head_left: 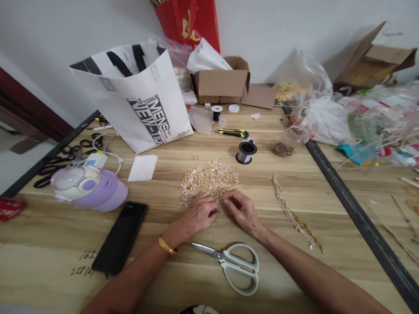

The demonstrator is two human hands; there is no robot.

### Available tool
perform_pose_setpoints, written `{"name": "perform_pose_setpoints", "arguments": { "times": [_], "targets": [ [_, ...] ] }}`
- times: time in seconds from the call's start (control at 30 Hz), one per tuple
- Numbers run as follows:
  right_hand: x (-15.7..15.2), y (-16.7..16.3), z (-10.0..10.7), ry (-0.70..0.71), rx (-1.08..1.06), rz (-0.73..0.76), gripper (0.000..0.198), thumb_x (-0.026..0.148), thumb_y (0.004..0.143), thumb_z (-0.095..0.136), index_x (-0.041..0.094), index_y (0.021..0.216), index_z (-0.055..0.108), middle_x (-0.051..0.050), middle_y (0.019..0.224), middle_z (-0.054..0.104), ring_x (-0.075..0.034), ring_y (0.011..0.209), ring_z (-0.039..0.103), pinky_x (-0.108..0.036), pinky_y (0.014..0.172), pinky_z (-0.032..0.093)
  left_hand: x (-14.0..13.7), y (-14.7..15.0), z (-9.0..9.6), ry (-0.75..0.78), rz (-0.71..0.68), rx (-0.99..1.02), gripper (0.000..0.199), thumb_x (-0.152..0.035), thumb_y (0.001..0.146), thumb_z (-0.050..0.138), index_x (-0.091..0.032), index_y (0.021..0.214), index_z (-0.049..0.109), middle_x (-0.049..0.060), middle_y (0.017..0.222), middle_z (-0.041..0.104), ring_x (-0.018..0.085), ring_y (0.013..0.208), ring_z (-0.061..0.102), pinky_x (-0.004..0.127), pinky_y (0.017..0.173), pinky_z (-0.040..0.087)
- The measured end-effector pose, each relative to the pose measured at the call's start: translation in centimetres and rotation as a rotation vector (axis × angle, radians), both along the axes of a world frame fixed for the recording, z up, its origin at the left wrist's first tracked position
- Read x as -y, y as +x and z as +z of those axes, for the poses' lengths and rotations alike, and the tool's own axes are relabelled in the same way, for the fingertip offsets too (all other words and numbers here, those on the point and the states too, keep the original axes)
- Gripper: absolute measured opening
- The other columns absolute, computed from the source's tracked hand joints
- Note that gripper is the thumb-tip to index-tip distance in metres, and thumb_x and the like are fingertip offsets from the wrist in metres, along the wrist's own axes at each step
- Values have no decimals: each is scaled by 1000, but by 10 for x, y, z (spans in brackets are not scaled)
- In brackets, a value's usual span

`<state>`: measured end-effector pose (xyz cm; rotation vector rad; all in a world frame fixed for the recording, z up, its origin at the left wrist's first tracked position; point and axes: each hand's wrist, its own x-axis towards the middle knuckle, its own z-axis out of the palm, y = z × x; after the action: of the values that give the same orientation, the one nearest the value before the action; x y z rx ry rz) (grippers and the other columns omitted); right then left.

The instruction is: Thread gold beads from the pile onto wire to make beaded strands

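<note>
A heap of small gold and clear jewelry pieces (208, 178) lies on the table in the middle of the head view. At its near edge my left hand (202, 213) has its fingers curled in a pinch. Close beside it my right hand (243, 212) is pinched too, thumb against forefinger. Whatever sits between the fingertips is too small to make out. Scissors with pale handles (232, 263) lie just below the hands, blades pointing left. To the right rest strands of gold and silver chain (293, 213). A gold bangle (167, 246) circles my left wrist.
Behind the heap are a wire spool (246, 152), a yellow-black cutter (232, 133) and a jar of beads (289, 142). A phone (121, 237) and a purple device (91, 187) lie left. A white bag (146, 99) and cardboard box (223, 83) stand behind; plastic bags (329, 120) crowd the right.
</note>
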<state>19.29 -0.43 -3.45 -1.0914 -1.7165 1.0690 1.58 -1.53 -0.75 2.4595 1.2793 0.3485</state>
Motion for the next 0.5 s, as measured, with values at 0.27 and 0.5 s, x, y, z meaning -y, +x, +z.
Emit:
{"name": "perform_pose_setpoints", "arguments": {
  "times": [0.27, 0.5],
  "targets": [
    [2, -2, 7, 203, -8, 205, 12, 22, 92, 45, 18, 88, 55, -7, 89, 59, -17, 83, 56, -29, 75, 46, -1, -1, -8, 76, -4, 111, 11, -12, 81, 56, -15, 74, 64, 4, 77, 62, 17, 79, 53, 28, 74, 41],
    [3, -1, 4, 121, 73, 226, 14, 23, 94, 40, 18, 91, 52, -3, 77, 57, -13, 66, 53, -24, 63, 43, -1, -1, -10, 47, 46, 252, 12, -10, 80, 56, -15, 72, 64, 2, 71, 60, 13, 68, 53, 24, 65, 41]
  ]
}}
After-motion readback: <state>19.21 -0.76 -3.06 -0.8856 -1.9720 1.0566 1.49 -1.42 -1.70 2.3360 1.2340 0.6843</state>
